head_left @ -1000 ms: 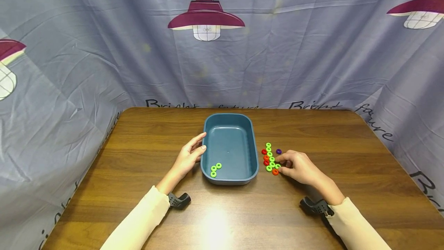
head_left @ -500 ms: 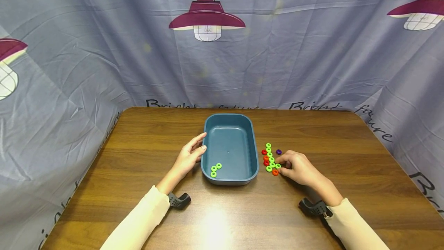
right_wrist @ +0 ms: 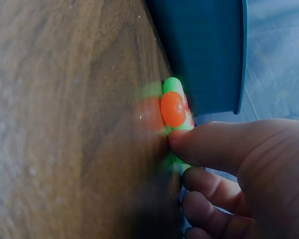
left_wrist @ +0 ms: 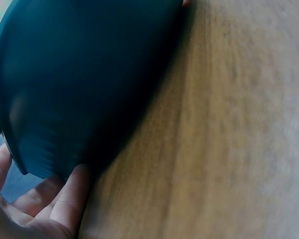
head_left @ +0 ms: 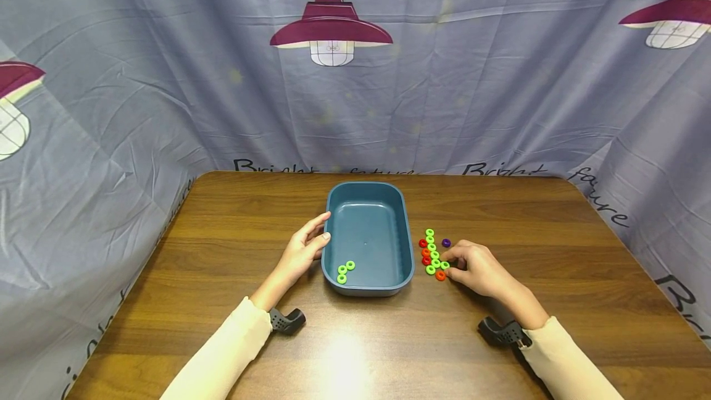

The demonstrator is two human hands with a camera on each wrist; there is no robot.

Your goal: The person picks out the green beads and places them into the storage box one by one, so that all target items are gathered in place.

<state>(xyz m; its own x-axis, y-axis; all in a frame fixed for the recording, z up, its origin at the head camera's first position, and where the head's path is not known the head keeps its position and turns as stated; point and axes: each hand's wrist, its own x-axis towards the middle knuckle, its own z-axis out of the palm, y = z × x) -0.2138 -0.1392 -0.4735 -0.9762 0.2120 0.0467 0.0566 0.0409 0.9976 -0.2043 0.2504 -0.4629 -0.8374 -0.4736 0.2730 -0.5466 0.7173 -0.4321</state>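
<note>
A blue-grey plastic bin [head_left: 365,239] stands mid-table, with a few small green rings [head_left: 342,270] in its near left corner. My left hand [head_left: 300,255] lies along its left side; in the left wrist view the fingers [left_wrist: 72,199] rest on the outer wall just below the rim. Right of the bin, my right hand [head_left: 474,267] pinches a green ring [head_left: 445,266] between thumb and index finger, low at the tabletop. An orange ring [right_wrist: 173,109] sits just past the thumb in the right wrist view. The other fingers are curled beside the index finger.
Several green rings [head_left: 431,247] form a line between the bin and my right hand, with red rings [head_left: 423,243] beside them. A purple ring [head_left: 447,243] lies above the right fingers. The wooden table [head_left: 250,202] ends at a grey-blue printed curtain [head_left: 355,110].
</note>
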